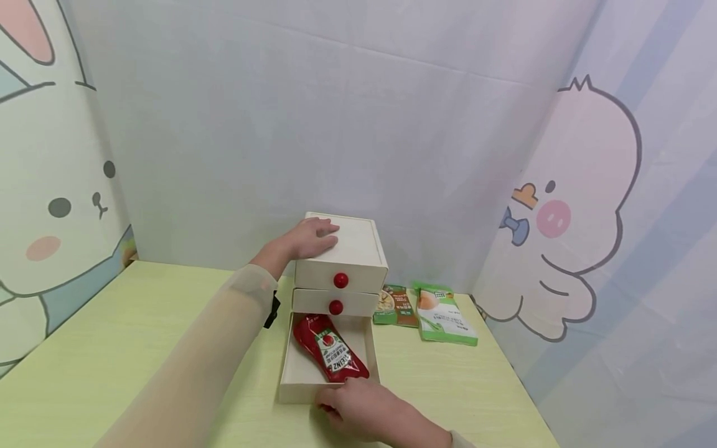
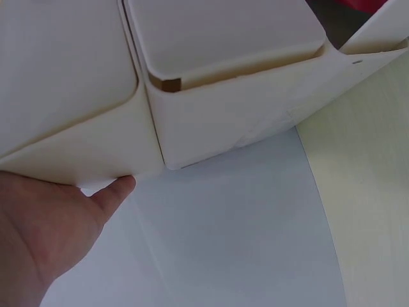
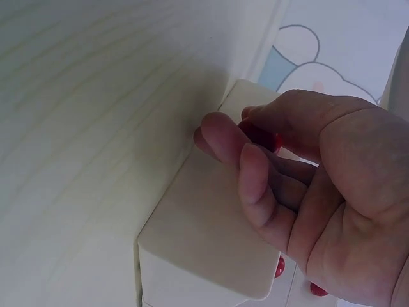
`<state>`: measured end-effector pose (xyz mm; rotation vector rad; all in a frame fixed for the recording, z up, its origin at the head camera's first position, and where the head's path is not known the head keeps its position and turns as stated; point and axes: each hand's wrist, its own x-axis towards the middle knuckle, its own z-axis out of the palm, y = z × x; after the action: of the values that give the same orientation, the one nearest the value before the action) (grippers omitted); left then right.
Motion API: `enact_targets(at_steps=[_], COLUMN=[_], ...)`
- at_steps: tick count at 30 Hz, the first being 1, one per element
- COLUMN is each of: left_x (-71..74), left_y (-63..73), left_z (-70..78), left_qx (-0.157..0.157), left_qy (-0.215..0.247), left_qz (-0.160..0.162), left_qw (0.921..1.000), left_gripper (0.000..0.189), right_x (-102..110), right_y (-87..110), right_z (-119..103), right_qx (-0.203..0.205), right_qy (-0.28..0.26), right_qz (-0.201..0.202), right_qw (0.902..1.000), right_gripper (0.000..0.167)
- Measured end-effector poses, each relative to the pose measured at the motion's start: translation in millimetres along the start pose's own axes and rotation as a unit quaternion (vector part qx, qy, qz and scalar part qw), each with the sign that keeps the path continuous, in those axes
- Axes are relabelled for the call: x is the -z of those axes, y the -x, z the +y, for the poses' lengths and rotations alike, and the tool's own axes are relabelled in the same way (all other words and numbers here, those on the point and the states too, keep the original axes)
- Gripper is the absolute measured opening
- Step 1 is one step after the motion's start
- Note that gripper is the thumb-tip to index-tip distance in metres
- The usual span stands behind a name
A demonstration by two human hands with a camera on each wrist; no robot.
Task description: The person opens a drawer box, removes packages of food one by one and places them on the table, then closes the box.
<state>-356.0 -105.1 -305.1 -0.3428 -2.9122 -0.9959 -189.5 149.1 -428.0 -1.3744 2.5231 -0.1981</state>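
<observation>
A white drawer cabinet [image 1: 353,239] with red ball knobs stands on the table. Its bottom drawer [image 1: 358,348] is pulled out, and a red Heinz ketchup pouch [image 1: 335,351] lies inside. On the cabinet's top rests my left hand [image 1: 310,238], fingers spread; the left wrist view shows its thumb against the side. My right hand [image 1: 361,404] is at the front of the bottom drawer. In the right wrist view its thumb and curled fingers pinch that drawer's red knob [image 3: 261,135], which they partly cover.
Right of the cabinet lie a brown-and-green food packet [image 1: 399,305] and a white-and-green packet [image 1: 445,314]. The two upper drawers, with knobs [image 1: 340,280] in front, are pushed in. A pale curtain [image 1: 252,137] hangs behind the light green table [image 1: 168,298].
</observation>
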Motion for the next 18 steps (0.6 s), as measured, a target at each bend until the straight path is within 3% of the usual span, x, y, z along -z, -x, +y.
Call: enact_targets(at_steps=[18], left_x=[0.0], left_y=[-1.8], left_z=[-1.1], left_qx=[0.000], left_qy=[-0.002], left_qz=[-0.006], left_qw=[1.0000], left_gripper=[0.060], right_x=[-0.2], right_y=[4.1], right_z=[-4.3], right_qx=[-0.025], right_qy=[-0.028], right_qz=[-0.030], right_qw=[0.9989], right_gripper=[0.020])
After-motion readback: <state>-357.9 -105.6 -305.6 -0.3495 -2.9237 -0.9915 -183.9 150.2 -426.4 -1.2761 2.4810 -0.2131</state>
